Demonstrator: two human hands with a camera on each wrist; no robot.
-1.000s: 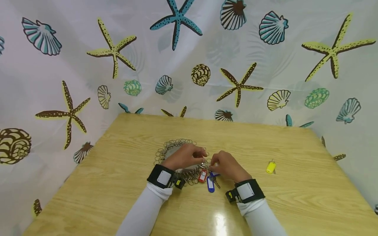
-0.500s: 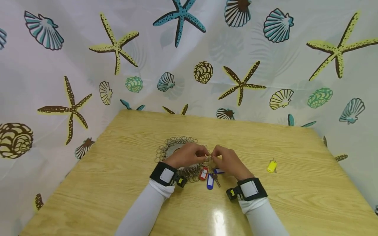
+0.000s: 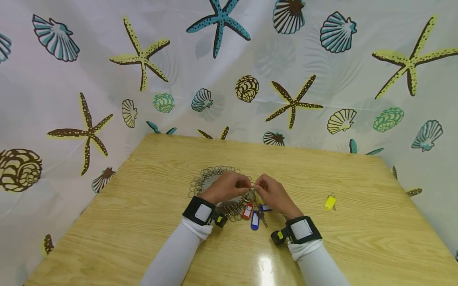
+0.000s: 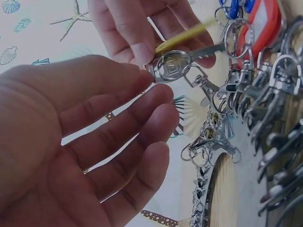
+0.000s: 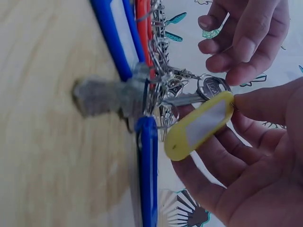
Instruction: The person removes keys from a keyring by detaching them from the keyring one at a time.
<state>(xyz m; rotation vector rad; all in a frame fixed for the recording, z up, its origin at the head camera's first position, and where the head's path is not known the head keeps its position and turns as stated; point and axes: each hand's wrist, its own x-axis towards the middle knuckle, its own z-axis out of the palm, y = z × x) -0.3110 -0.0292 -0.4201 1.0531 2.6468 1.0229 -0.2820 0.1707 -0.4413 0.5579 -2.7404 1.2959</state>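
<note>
Holding a small yellow tag low in the fingers, the right hand faces the left hand in the head view, their tips almost meeting at the right edge of a flat grey hoop fringed with metal clips. A red tag, two blue tags and a loose-hanging key lie at the hoop's near right. Another yellow tag rests well apart, further right on the pale wooden surface. Behind stands a white cloth printed with shells and starfish.

In the left wrist view, thumb and forefinger of the left hand come together at the edge of a silver ring, seeming to pinch it; the other three fingers are spread and gently bent. The ring crosses the broad, stamped head of a silver key, whose notched blade points towards the clips. A clip with a swivel end sits beside the ring. The held tag shows edge-on, thin.

In the right wrist view, the held tag turns its face: an elongated, round-ended oval with a plain white label. The right thumb nips its upper end against the forefinger, the remaining fingers half curled behind it. The silver key lies just beyond the tag.
</note>
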